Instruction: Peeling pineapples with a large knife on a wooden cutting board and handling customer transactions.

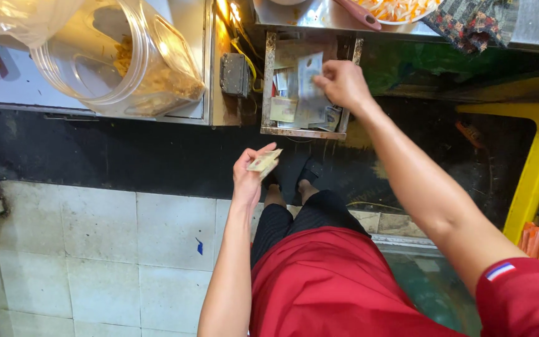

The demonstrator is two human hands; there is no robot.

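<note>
right hand is pinching a pale note over the open drawer, w/ more notes lying just under and beside that grip. left hand is gripping a folded wad betw thumb & fingers, below the drawer, well apart from the right.
</note>
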